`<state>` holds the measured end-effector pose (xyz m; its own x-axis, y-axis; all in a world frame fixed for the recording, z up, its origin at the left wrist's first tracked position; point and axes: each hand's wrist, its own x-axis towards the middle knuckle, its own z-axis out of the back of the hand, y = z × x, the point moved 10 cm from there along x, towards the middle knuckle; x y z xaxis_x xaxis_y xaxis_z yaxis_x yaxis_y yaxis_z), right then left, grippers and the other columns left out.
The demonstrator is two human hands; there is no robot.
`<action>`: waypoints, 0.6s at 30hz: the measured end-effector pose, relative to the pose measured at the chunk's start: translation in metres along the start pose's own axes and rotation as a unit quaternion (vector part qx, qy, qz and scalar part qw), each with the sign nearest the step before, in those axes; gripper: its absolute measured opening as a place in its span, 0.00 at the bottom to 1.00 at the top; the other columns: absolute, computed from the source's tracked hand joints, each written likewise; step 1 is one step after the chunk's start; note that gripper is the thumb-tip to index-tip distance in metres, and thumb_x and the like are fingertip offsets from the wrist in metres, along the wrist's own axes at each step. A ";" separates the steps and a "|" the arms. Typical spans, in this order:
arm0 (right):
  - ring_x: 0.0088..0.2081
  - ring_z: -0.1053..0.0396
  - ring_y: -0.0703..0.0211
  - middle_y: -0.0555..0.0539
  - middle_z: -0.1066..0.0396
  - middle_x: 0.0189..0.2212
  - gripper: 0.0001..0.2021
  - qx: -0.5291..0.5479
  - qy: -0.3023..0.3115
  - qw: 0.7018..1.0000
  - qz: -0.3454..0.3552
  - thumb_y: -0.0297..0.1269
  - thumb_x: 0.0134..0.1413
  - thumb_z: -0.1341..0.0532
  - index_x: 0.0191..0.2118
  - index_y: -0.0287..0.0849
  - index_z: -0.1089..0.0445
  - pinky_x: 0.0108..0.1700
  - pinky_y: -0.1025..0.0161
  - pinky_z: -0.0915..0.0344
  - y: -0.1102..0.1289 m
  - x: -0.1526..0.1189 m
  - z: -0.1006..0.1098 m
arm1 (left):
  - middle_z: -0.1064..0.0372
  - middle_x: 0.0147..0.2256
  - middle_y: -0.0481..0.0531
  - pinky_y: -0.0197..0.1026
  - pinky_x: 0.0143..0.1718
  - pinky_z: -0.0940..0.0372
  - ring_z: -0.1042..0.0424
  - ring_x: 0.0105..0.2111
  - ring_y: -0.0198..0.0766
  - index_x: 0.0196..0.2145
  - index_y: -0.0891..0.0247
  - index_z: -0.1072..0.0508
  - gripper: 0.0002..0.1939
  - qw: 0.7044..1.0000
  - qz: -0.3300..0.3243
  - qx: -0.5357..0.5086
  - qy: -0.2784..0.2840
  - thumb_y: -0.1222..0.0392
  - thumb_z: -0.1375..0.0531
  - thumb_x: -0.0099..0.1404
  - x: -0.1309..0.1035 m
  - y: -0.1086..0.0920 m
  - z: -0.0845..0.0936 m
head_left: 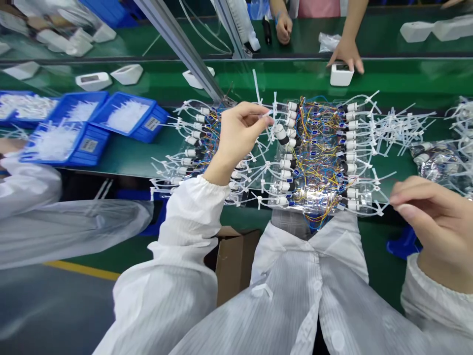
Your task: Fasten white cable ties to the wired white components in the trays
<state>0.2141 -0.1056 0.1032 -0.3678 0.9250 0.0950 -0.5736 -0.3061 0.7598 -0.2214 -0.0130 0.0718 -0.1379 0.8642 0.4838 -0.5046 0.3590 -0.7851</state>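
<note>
My left hand [242, 135] is closed in a pinch on a thin white tube [270, 114]. Just beyond its fingertips, a small white-and-black cylindrical part [281, 133] stands tilted above its row. Beneath lies a clear plastic tray [314, 192] with rows of similar parts, joined to red, yellow and blue wires [320, 128] and white tubes along both sides. To the right, my right hand [436, 217] is closed, thumb against fingers, near the tube ends at the tray's lower right corner. Whether anything sits in its pinch is too small to make out.
Another wired tray [199, 143] lies left, partly behind my forearm. Loose white tubes [401, 128] are piled right. Blue bins [127, 116] hold small white pieces. A metal post [185, 49] slants across the bench. Opposite, a co-worker's hand [347, 54] touches a white device [340, 75].
</note>
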 end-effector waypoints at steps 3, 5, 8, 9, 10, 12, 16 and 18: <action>0.41 0.18 0.37 0.48 0.13 0.41 0.07 0.056 0.033 0.993 0.097 0.43 0.78 0.30 0.48 0.70 0.18 0.46 0.36 0.23 0.049 0.021 -0.011 | 0.15 0.46 0.55 0.54 0.56 0.13 0.09 0.53 0.51 0.50 0.50 0.15 0.20 0.999 -0.022 -0.019 -0.028 0.33 0.24 0.79 0.005 -0.006 0.002; 0.43 0.15 0.37 0.46 0.11 0.44 0.05 0.023 0.074 0.988 0.134 0.43 0.77 0.30 0.48 0.64 0.16 0.48 0.36 0.20 0.070 0.037 -0.030 | 0.15 0.46 0.54 0.54 0.56 0.13 0.09 0.52 0.50 0.50 0.50 0.15 0.19 0.998 -0.034 -0.035 -0.044 0.34 0.25 0.80 0.007 -0.011 0.005; 0.54 0.13 0.30 0.41 0.08 0.52 0.07 -0.039 0.088 0.980 0.174 0.44 0.76 0.31 0.52 0.56 0.14 0.62 0.30 0.17 0.079 0.064 -0.061 | 0.14 0.45 0.53 0.52 0.54 0.12 0.09 0.49 0.49 0.49 0.51 0.15 0.18 0.998 -0.030 -0.036 -0.032 0.36 0.23 0.79 0.008 -0.015 0.002; 0.59 0.13 0.28 0.39 0.09 0.55 0.09 -0.059 0.087 0.977 0.185 0.43 0.77 0.31 0.55 0.54 0.14 0.66 0.29 0.18 0.078 0.072 -0.071 | 0.14 0.45 0.53 0.51 0.53 0.12 0.09 0.49 0.48 0.49 0.52 0.15 0.18 0.999 -0.025 -0.027 -0.023 0.36 0.22 0.79 0.007 -0.016 -0.001; 0.64 0.14 0.27 0.37 0.09 0.59 0.11 -0.078 0.092 0.974 0.192 0.42 0.77 0.31 0.58 0.52 0.14 0.70 0.29 0.19 0.074 0.080 -0.082 | 0.13 0.45 0.53 0.50 0.52 0.13 0.09 0.49 0.47 0.49 0.53 0.15 0.18 1.000 -0.020 -0.017 -0.016 0.37 0.22 0.79 0.005 -0.017 -0.004; 0.70 0.17 0.25 0.32 0.12 0.66 0.16 -0.111 0.118 0.967 0.195 0.40 0.76 0.29 0.64 0.48 0.16 0.74 0.28 0.21 0.063 0.093 -0.105 | 0.13 0.45 0.54 0.48 0.50 0.13 0.10 0.48 0.46 0.48 0.54 0.14 0.18 1.000 -0.017 0.001 -0.012 0.38 0.22 0.79 0.002 -0.019 -0.008; 0.71 0.18 0.28 0.35 0.14 0.71 0.23 -0.155 0.165 0.958 0.177 0.36 0.74 0.29 0.70 0.50 0.18 0.75 0.29 0.21 0.040 0.103 -0.135 | 0.13 0.44 0.53 0.49 0.48 0.13 0.11 0.46 0.45 0.46 0.54 0.14 0.18 1.000 -0.018 0.002 -0.023 0.38 0.21 0.77 -0.003 -0.023 -0.009; 0.69 0.17 0.30 0.39 0.12 0.68 0.23 -0.165 0.165 0.957 0.174 0.37 0.74 0.29 0.70 0.54 0.18 0.74 0.29 0.20 0.033 0.103 -0.139 | 0.14 0.44 0.53 0.50 0.49 0.12 0.11 0.46 0.45 0.46 0.53 0.14 0.18 1.000 -0.016 -0.006 -0.024 0.39 0.20 0.77 -0.004 -0.023 -0.008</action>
<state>0.0555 -0.0522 0.0484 -0.7585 0.6493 0.0555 -0.5540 -0.6873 0.4698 -0.2022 -0.0220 0.0852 -0.1638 0.8345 0.5261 -0.4996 0.3896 -0.7737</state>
